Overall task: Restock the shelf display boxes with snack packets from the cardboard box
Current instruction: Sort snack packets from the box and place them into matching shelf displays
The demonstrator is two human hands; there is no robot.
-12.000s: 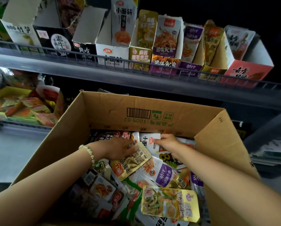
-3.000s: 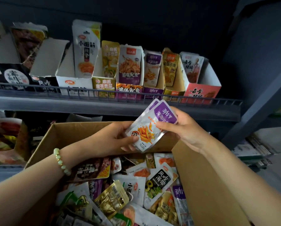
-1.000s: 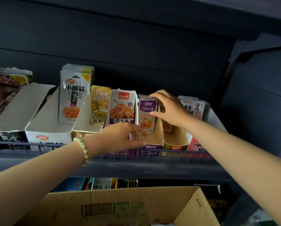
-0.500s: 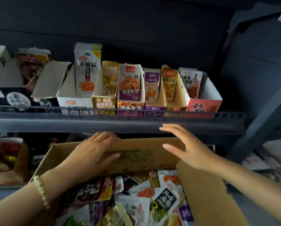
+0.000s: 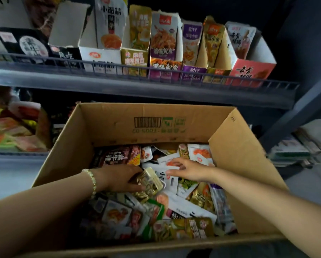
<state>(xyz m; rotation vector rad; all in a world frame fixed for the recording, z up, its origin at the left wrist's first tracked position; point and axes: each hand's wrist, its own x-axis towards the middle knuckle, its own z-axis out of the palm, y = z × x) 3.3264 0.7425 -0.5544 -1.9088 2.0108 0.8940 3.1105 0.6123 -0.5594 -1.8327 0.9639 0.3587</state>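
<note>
Cardboard box fills lower ctr of frame, flaps open, piled w/ loose snack packets in mixed colours. Both hands are inside it. L hand, beaded bracelet at the wrist, lies palm down on the pile at ctr-left, fingers against a gold packet; can't tell if they grip it or only touch it. R hand comes in from the right, fingers loosely spread, tips on a white packet just beside the gold one.

Shelf w/ wire rail runs across upper frame, above the box. On it sits a row of display boxes, packets upright in most: white, gold, purple, then a pink-red box at upper right. 2 black boxes at upper left, print blurred. More blurry packs at mid-left on a lower shelf.
</note>
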